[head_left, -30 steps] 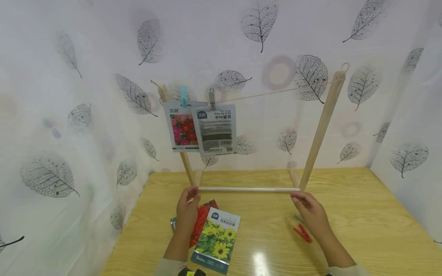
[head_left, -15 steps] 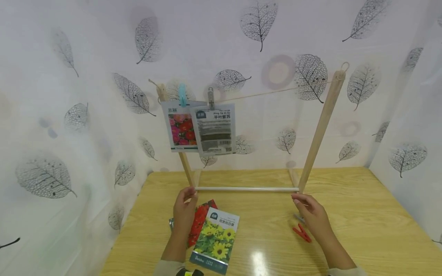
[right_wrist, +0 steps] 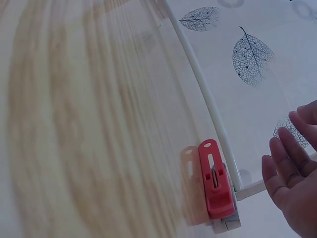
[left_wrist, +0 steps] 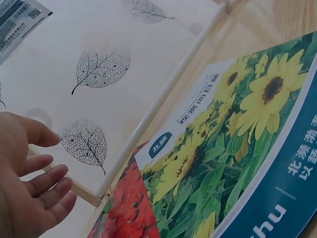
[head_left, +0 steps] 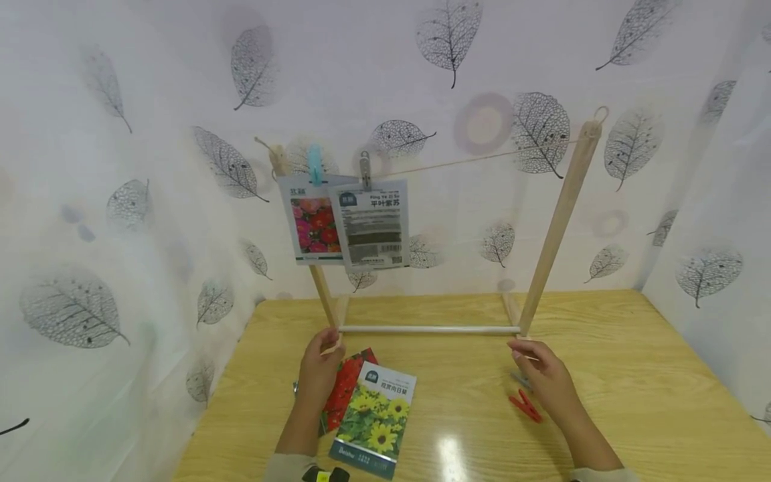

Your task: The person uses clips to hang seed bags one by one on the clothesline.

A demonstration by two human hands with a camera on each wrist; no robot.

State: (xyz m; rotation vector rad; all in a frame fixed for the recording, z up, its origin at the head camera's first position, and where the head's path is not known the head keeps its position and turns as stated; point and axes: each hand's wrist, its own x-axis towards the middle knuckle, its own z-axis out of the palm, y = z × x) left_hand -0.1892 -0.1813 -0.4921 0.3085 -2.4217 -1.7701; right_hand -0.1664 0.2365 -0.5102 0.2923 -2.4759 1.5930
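Note:
A wooden drying frame stands on the table, its white rod (head_left: 429, 329) across the bottom and a thin string (head_left: 464, 163) between its posts. My left hand (head_left: 320, 368) is at the frame's lower left corner, fingers loosely bent around the wooden foot without visible grip. At the lower right corner, my right hand (head_left: 545, 375) has its fingertips beside the other foot, fingers relaxed. From the string hang two seed packets: a red-flower one (head_left: 314, 224) under a blue clip (head_left: 315, 165), and a text-side-out one (head_left: 370, 227) under a metal clip (head_left: 365, 170).
A sunflower seed packet (head_left: 379, 418) lies on the table, overlapping a red-flower packet (head_left: 346, 388) partly behind my left hand. Near my right hand lie a red clothespin (head_left: 526, 406) and a grey clip (head_left: 521, 380). Leaf-printed sheeting (head_left: 464, 268) rises behind the frame.
Both hands have drawn back slightly from the rod's ends toward me. The hanging packets keep their places on the string; the whole head view has shifted a little.

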